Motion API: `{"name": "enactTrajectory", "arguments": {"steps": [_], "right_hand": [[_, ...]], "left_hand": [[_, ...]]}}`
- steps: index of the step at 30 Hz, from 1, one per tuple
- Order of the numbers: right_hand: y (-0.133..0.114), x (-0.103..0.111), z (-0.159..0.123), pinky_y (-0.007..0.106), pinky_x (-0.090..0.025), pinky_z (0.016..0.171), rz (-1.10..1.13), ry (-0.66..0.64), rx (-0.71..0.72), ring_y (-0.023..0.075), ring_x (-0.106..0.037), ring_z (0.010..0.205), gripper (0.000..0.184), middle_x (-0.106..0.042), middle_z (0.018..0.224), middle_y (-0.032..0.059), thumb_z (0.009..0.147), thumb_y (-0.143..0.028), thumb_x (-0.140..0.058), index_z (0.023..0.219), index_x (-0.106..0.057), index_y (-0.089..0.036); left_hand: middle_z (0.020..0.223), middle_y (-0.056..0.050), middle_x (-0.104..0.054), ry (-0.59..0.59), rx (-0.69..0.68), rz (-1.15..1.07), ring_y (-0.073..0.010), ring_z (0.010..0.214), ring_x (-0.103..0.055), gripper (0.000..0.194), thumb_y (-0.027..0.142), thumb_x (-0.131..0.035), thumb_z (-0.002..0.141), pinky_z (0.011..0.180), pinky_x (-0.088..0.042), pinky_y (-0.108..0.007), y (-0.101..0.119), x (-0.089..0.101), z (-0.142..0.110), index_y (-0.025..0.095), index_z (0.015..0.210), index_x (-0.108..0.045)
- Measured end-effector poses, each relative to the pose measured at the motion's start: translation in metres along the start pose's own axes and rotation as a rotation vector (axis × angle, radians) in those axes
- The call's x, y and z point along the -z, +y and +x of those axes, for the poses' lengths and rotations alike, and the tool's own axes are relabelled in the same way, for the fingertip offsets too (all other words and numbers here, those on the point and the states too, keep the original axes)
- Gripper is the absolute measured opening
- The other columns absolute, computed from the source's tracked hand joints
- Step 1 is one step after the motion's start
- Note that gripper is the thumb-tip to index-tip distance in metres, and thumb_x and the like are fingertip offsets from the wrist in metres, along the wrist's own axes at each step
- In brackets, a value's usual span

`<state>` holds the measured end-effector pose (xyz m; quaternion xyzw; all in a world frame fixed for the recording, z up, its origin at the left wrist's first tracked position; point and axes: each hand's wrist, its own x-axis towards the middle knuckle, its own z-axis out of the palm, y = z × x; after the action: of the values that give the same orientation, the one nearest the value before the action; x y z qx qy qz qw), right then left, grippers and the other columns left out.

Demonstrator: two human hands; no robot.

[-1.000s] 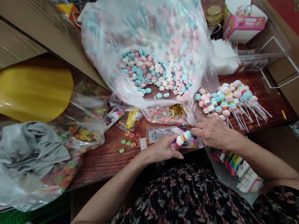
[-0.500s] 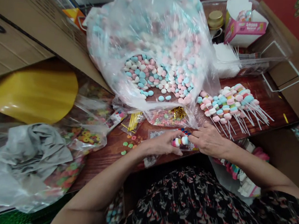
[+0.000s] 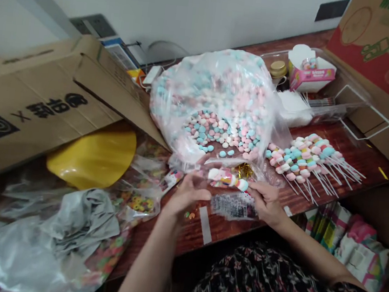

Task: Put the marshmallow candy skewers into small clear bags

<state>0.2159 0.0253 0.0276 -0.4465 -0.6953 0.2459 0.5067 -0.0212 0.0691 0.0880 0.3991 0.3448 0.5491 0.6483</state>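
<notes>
a pastel candy skewer [image 3: 226, 179] sits nearly level inside clear film [image 3: 224, 163].

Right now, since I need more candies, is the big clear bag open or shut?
Open: the clear plastic bag gapes at the front, baring pastel candies.

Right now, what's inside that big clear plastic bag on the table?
The big clear plastic bag is full of small round sweets in pink, blue and white. The sweets at the front hide the ones deeper inside, and the cloudy plastic blurs the rest.
</notes>
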Motion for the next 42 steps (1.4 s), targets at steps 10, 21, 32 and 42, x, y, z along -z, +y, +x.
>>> {"name": "enactTrajectory", "arguments": {"steps": [10,21,32,42], "right_hand": [[-0.03,-0.026,0.025,0.023,-0.036,0.057,0.189,-0.245,-0.207,0.01,-0.046,0.056,0.031,-0.052,0.059,-0.0021,0.094,-0.03,-0.048,0.068,-0.055,-0.018],[-0.027,-0.036,0.025,0.027,-0.042,0.065,-0.029,-0.102,0.051,0.0133,-0.057,0.065,0.019,-0.066,0.072,0.0035,0.093,-0.021,-0.047,0.09,-0.065,-0.016],[-0.021,-0.048,0.028,0.032,-0.038,0.063,-0.448,0.021,0.366,0.0172,-0.055,0.065,0.021,-0.063,0.067,0.0055,0.09,-0.016,-0.046,0.094,-0.067,-0.017],[-0.022,-0.041,0.027,0.027,-0.046,0.069,0.06,-0.146,0.058,0.0141,-0.059,0.072,0.017,-0.066,0.078,0.0041,0.093,-0.021,-0.05,0.086,-0.065,-0.018]], "left_hand": [[0.059,0.007,-0.042,0.096,-0.072,-0.427,-0.0069,0.054,-0.048,0.041,0.037,-0.077,0.075,0.084,-0.053,-0.033,0.001,-0.028,0.012,0.018,0.065,-0.042],[0.062,0.005,-0.048,0.036,-0.068,-0.173,-0.011,0.058,-0.053,0.036,0.034,-0.079,0.071,0.069,-0.052,-0.031,-0.012,-0.018,0.011,0.019,0.069,-0.047],[0.063,0.005,-0.049,0.096,-0.074,-0.257,-0.0118,0.063,-0.057,0.037,0.038,-0.075,0.077,0.081,-0.053,-0.036,-0.027,-0.046,0.008,0.02,0.067,-0.044],[0.065,0.005,-0.047,0.155,-0.025,-0.375,-0.0098,0.065,-0.054,0.045,0.038,-0.076,0.075,0.089,-0.051,-0.037,-0.019,-0.022,0.004,0.018,0.064,-0.038]]}}
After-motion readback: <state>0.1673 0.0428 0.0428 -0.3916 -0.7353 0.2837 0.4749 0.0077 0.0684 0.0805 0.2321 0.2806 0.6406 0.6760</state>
